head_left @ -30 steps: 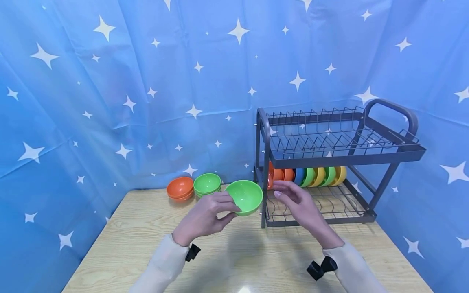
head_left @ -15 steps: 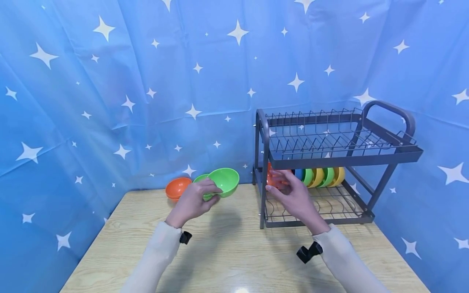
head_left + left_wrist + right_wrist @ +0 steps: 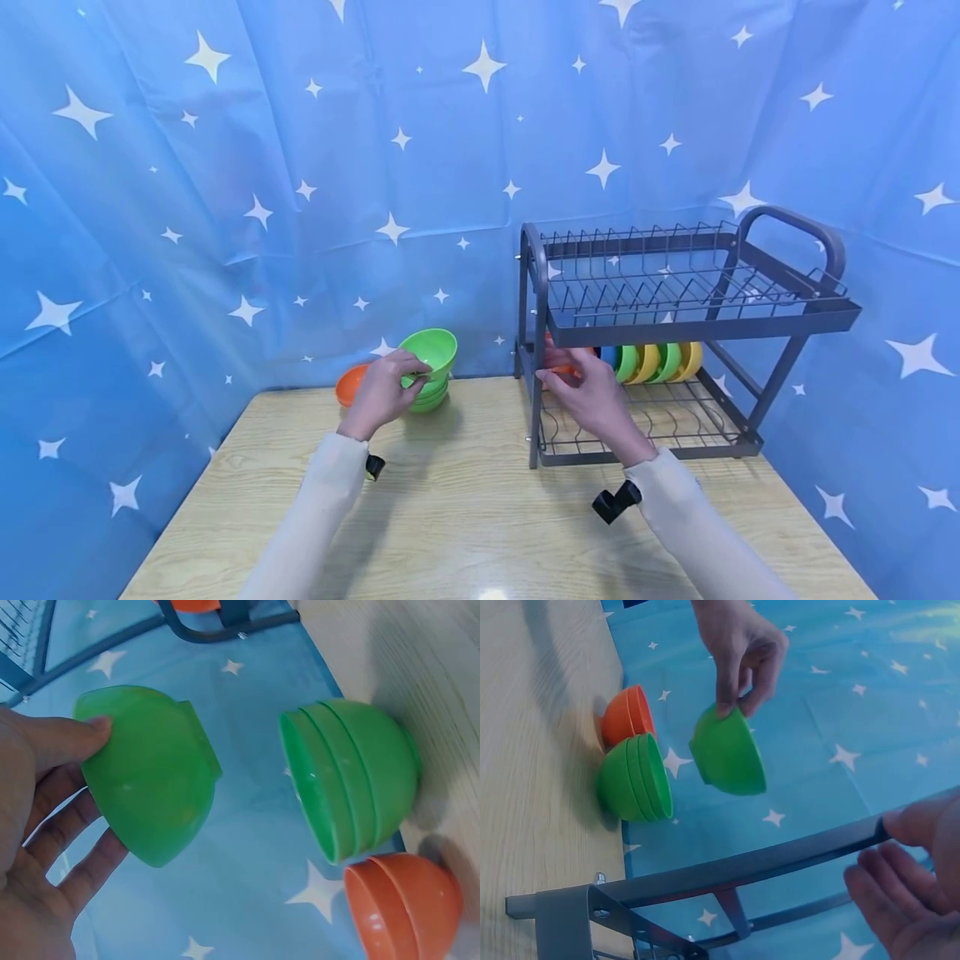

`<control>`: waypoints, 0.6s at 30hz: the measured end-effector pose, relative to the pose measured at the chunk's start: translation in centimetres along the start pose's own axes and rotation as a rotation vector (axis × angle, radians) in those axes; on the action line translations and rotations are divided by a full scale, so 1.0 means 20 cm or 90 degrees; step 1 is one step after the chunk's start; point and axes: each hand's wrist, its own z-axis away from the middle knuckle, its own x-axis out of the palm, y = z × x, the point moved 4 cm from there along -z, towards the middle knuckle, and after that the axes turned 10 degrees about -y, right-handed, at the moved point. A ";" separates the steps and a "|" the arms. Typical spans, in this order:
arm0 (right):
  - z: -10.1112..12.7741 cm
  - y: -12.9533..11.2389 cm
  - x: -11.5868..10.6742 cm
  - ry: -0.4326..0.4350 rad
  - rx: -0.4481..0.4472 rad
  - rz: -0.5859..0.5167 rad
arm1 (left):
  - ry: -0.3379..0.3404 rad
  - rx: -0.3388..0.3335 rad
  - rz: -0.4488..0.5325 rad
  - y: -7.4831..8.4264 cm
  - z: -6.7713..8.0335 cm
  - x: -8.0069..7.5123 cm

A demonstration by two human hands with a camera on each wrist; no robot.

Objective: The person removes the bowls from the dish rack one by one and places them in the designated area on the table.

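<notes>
My left hand (image 3: 408,379) grips a green bowl (image 3: 431,348) by its rim, thumb on one side and fingers under the other. It holds the bowl (image 3: 150,780) tilted just above a stack of green bowls (image 3: 431,398) at the back of the wooden table. A stack of orange bowls (image 3: 348,385) sits to the left of the green stack (image 3: 352,780). My right hand (image 3: 570,375) reaches into the lower tier of the grey dish rack (image 3: 705,325), fingers loosely spread at an orange bowl (image 3: 558,360) standing there. In the right wrist view nothing lies in that hand (image 3: 900,877).
Several bowls stand on edge in the rack's lower tier: blue (image 3: 611,358), green (image 3: 628,362), yellow (image 3: 651,361). The upper tier holds nothing. A blue starred curtain surrounds the table (image 3: 465,517) on three sides.
My left hand carried the green bowl from beside the rack leftward and back, to just above the green stack. My right hand moved forward into the rack's lower tier.
</notes>
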 end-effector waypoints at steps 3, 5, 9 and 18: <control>0.00 -0.01 0.00 0.005 -0.007 0.010 | -0.008 -0.034 0.003 -0.05 0.00 0.02; 0.00 -0.01 0.00 0.007 -0.009 0.017 | -0.013 -0.055 -0.002 -0.08 0.00 0.04; -0.01 -0.01 0.00 0.008 -0.017 0.037 | -0.026 -0.090 -0.010 -0.14 0.00 0.07; -0.03 -0.01 -0.01 -0.007 -0.047 0.066 | -0.077 -0.147 -0.024 -0.23 -0.01 0.17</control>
